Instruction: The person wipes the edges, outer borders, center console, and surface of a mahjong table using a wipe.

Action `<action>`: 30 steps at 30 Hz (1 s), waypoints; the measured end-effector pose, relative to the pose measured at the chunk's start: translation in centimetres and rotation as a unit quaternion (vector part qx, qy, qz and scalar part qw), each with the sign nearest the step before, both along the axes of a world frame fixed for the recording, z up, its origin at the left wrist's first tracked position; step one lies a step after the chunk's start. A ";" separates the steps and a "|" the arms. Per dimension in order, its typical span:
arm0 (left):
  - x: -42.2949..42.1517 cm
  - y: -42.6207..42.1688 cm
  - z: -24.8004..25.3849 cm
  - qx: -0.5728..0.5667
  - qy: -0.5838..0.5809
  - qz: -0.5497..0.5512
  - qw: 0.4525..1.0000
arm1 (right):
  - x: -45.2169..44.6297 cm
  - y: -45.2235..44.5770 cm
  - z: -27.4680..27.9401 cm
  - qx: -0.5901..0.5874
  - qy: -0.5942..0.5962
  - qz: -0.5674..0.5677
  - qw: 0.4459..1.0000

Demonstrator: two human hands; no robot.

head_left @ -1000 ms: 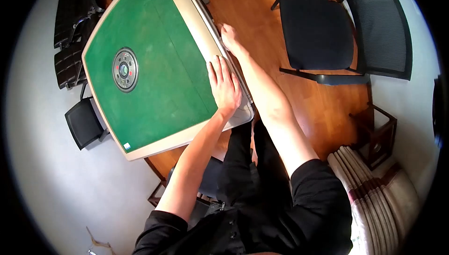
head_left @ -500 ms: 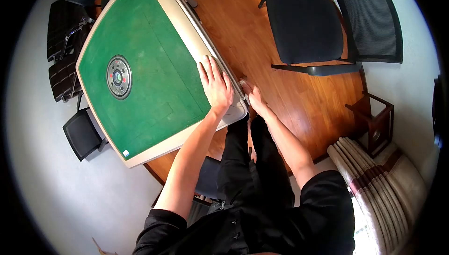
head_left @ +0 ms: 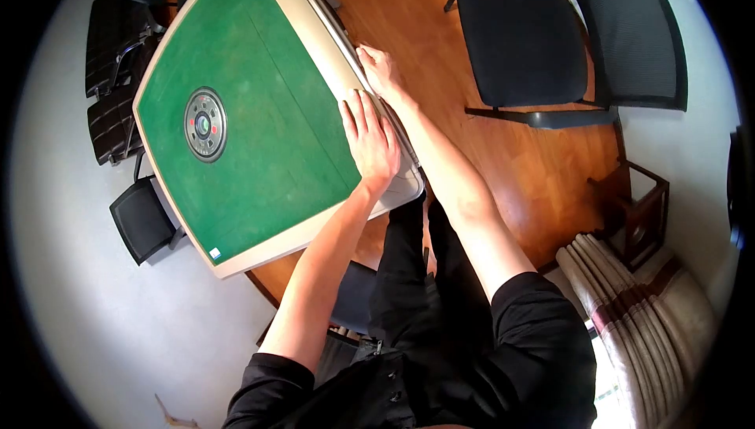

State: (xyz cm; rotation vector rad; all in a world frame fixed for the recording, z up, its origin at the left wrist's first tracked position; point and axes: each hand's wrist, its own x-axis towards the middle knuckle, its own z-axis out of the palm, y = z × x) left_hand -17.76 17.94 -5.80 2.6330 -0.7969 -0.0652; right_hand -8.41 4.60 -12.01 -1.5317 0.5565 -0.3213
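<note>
Pale wall (head_left: pixel 71 287) fills the far left of the room. Next to it, near the top, are dark seats (head_left: pixel 110 51) with lines across them. Below those is a small black chair (head_left: pixel 143 220). Low down by the wall is a thin brown thing (head_left: pixel 174 417), but too little of it shows to tell what it is.

Then comes a big table (head_left: pixel 267 162) with a green top and a cream edge all around. It takes up the upper left and reaches to the person's legs. A round black and silver dial (head_left: pixel 205 125) sits in the green part, with small red spots on it. A little white sticker (head_left: pixel 215 253) is at the bottom corner of the green.

The left hand (head_left: pixel 371 146) lies flat on the cream edge near the close corner, and its fingertips point away from the person. It is spread out and has hold of nothing. Just beside it, a bit farther along, the right hand (head_left: pixel 381 73) is at the table's outer side. Its fingers are bent in, and I cannot tell if it has hold of anything.

Shiny brown wood floor (head_left: pixel 487 162) is past the table. On it is a big black chair (head_left: pixel 523 44) with a net back. At the far right are a dark wood stand (head_left: pixel 641 209) and, below it, a folded striped curtain (head_left: pixel 637 319).
</note>
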 end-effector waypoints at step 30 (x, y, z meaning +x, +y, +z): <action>0.1 0.1 0.1 -0.004 0.010 0.011 1.000 | 7.0 -0.1 -2.0 -0.071 0.022 -0.016 0.997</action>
